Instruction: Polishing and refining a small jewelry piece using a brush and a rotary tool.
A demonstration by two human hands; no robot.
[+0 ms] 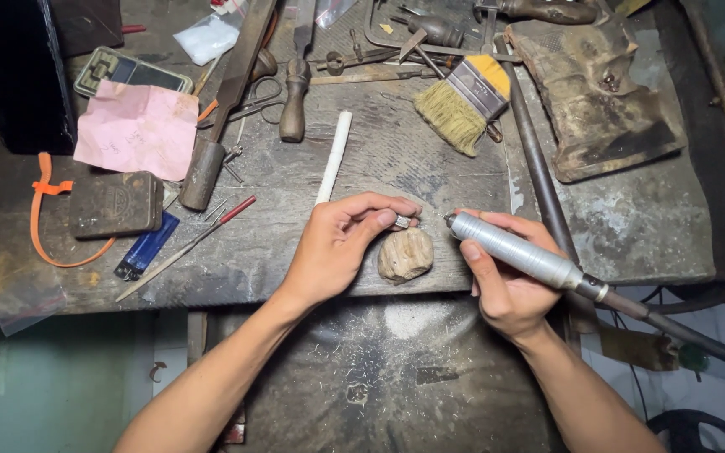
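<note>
Workbench [430, 159] spreads under my arms, its worn top littered with files, a brush [463, 105] and a pink paper [138, 127], all within reach. My right hand [505, 281] wraps the silver rotary handpiece [518, 252] like a pen, tip aimed left for control. My left hand [337, 247] pinches a small metal ring [402, 221], braced on the wooden peg [405, 254] at the bench edge so it sits steady against the tip.

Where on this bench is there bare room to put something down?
Bare wood lies between the white stick, the brush and the hands, left hand and right hand. A grey patch right of the metal rod, below the worn block, is free. The back edge and left side are crowded with tools.
</note>
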